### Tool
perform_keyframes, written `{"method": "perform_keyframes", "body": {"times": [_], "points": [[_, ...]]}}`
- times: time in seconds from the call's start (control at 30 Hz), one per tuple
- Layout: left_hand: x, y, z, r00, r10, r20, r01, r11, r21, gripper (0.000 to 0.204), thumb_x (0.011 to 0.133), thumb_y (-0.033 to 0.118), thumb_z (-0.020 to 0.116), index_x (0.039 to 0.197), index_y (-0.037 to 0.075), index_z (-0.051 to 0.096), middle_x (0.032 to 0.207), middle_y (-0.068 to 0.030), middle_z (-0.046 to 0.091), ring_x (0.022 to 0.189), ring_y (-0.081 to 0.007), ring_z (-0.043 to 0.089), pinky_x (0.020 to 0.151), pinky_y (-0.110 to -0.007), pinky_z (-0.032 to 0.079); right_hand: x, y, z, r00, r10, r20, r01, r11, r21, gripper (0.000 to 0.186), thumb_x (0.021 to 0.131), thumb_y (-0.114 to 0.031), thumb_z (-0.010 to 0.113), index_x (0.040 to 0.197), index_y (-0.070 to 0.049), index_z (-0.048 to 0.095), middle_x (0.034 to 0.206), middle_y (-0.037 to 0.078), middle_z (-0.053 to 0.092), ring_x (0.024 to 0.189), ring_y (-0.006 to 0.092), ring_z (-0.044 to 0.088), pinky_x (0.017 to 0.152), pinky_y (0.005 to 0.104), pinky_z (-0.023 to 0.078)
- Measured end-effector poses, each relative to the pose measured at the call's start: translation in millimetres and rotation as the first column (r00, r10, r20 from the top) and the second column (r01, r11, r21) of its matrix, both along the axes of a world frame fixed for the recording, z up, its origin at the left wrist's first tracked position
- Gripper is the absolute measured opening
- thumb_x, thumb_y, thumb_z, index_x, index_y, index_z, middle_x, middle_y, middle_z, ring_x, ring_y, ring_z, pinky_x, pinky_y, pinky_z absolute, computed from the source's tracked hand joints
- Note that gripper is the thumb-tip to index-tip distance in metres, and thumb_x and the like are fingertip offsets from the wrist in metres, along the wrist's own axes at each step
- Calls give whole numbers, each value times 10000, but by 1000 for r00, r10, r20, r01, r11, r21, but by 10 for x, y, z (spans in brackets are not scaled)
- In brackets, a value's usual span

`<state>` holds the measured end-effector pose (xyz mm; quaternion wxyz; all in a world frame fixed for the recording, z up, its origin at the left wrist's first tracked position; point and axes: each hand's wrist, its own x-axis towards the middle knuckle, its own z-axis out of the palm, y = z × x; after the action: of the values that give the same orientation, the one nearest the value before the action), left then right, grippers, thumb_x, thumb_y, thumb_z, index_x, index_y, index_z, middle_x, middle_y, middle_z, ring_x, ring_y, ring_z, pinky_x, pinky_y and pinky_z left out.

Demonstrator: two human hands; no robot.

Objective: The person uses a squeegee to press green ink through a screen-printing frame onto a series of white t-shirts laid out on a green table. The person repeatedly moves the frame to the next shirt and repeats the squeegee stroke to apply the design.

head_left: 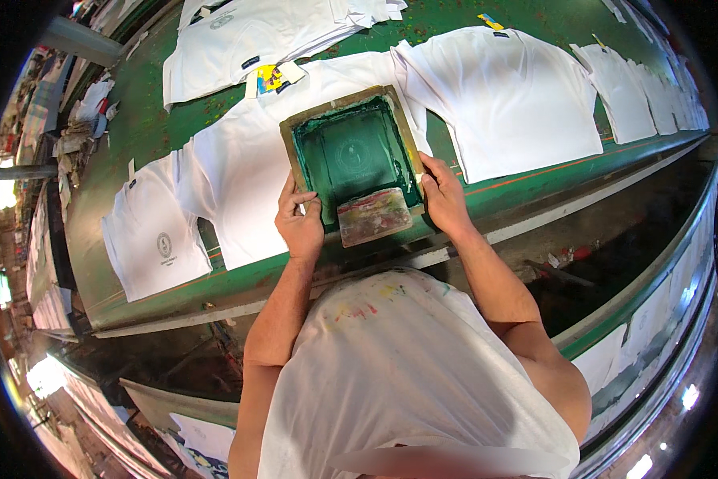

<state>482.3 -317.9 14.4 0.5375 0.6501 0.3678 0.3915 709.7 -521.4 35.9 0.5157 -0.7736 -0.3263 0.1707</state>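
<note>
Between my hands is a screen printing frame (pixel 289 142) with wooden sides and a dark green mesh that bears a faint round emblem. My left hand (pixel 301 222) grips its left side near the lower corner, fingers curled round the edge. On the opposite side my right hand (pixel 445 199) holds the frame's edge, thumb on top. A squeegee (pixel 375 217) stained with ink leans inside the frame at its near end. Under and around the frame lies a white T-shirt (pixel 251 180), partly covered by it. Another white shirt (pixel 153 239), at the left, carries a dark round print.
The long green table (pixel 295 120) has a raised front rail (pixel 527 222). More white shirts (pixel 519 96) lie along it to the right and at the back (pixel 255 40). Beyond a dark gap, a second table (pixel 630 327) holds white cloth. Piled fabric (pixel 79 136) sits far left.
</note>
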Motion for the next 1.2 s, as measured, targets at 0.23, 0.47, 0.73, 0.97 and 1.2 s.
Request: {"method": "perform_keyframes", "body": {"times": [0.23,0.47,0.73,0.97,1.2], "points": [[-15,-6,87,999,3,-53,-6,999,-46,127,915,-157,713,905,-31,726,1722,-266,502,1544,-319,555,1191,-394,488,10,10,-109,995,-4,100,1,1000,25,426,1057,1,567,1476,29,639,1363,226,687,1282,390,658,1155,422,482],[9,27,52,998,-38,-51,38,999,-4,176,922,-147,718,1068,-53,741,1706,-269,511,1500,-325,591,1203,-396,505,34,54,-98,999,-24,21,24,1000,18,416,1049,-33,616,1461,20,652,1338,227,702,1250,403,670,1116,439,514],[52,642,430,904,-147,-402,262,932,248,755,963,-7,783,1653,-1,478,1679,-236,518,1524,-360,546,1252,-453,486,-446,-157,738,792,320,520,-352,935,-38,395,949,-68,768,1340,-26,740,1262,179,737,1201,370,686,1064,478,550],[544,1303,1134,352,-98,-931,781,579,235,1029,799,186,969,1704,215,481,1723,-184,493,1565,-406,470,1246,-568,436,-540,206,1002,577,566,589,-428,823,-373,372,865,37,719,1223,-45,776,1193,120,755,1150,350,696,995,479,570],[755,1254,1224,207,-46,-977,812,566,145,960,761,186,988,1622,233,565,1465,-124,657,1404,-348,610,1115,-533,528,-140,527,1111,611,715,341,-530,688,-495,284,885,17,683,1146,-52,768,1103,177,750,1106,427,705,957,534,563]]}}
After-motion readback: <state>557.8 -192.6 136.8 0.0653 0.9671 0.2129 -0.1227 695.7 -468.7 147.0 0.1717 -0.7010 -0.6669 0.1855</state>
